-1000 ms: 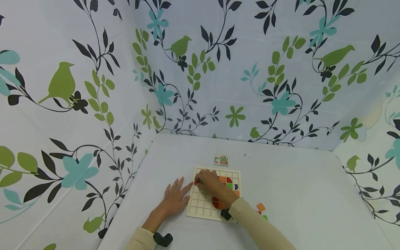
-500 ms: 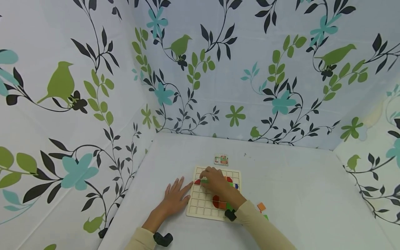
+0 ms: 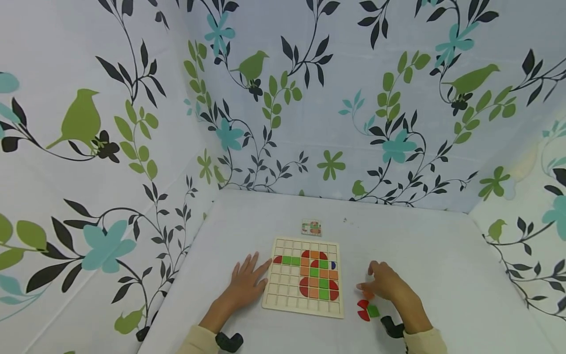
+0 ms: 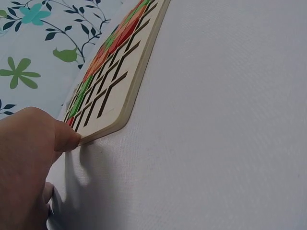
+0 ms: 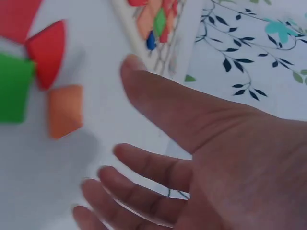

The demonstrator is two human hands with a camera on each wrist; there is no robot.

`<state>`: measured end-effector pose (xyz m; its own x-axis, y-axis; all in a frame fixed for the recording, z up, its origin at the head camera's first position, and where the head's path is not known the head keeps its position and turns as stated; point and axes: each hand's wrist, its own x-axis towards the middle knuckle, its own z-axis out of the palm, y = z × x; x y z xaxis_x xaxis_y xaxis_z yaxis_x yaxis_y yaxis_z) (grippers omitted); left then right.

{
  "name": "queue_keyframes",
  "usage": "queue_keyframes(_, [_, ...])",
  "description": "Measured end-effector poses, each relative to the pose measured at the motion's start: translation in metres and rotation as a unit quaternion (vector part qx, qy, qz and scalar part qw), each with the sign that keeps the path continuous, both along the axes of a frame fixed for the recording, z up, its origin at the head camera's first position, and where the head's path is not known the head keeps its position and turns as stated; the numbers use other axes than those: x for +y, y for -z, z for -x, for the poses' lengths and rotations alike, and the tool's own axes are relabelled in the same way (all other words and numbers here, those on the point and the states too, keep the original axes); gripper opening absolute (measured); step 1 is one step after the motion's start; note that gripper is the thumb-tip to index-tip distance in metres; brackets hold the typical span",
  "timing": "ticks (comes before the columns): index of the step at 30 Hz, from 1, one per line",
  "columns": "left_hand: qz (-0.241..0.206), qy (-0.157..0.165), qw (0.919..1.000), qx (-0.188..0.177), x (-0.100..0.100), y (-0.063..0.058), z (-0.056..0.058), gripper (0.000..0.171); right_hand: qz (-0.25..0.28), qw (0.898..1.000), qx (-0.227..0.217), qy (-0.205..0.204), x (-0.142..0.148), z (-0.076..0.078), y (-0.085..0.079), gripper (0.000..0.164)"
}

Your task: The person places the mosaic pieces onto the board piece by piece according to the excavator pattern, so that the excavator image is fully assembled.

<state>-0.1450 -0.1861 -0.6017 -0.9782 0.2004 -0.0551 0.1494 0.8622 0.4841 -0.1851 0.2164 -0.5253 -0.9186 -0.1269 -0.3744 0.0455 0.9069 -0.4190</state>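
A wooden grid board (image 3: 283, 291) lies flat on the white table, holding red, orange, green and blue tiles. On its left side, a red tile (image 3: 277, 259) sits beside green tiles (image 3: 290, 260) in one row. My left hand (image 3: 244, 285) rests on the table with fingers spread, its thumb touching the board's edge. Right of the board, my right hand (image 3: 389, 282) hovers with fingers apart and nothing held. Close to it lie an orange square (image 5: 65, 112), red quarter-round tiles (image 5: 50, 53) and a green square (image 5: 14, 88); the right wrist view blurs them.
A small printed card (image 3: 311, 227) with a coloured pattern lies beyond the board. Patterned cloth (image 3: 331, 98) with birds and leaves hangs behind and beside the table. Dark wrist devices (image 3: 229, 341) are strapped on both arms.
My right hand has left the board's upper left and moved right to the loose tiles. Green tiles now show beside the red one. My left hand stays put.
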Motion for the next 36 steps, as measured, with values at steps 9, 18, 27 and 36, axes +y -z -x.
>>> queue_keyframes(9, [-0.030,0.010,0.9995,0.005,0.000,0.001,0.000,0.057,0.054,0.998,0.028,-0.028,0.018,-0.012,0.026,0.017])
queue_keyframes(18, [-0.023,0.005,0.9997,0.005,0.000,-0.002,-0.002,0.056,0.081,0.995,0.062,0.001,0.008,-0.007,0.038,0.015])
queue_keyframes(27, [-0.003,0.006,1.0000,-0.004,0.001,-0.009,-0.002,0.055,0.088,0.992,0.086,0.038,0.002,-0.004,0.046,0.026])
queue_keyframes(36, [-0.003,-0.004,0.9999,-0.010,0.001,-0.007,-0.002,0.056,0.101,0.987,0.125,0.028,-0.003,0.004,0.058,0.024])
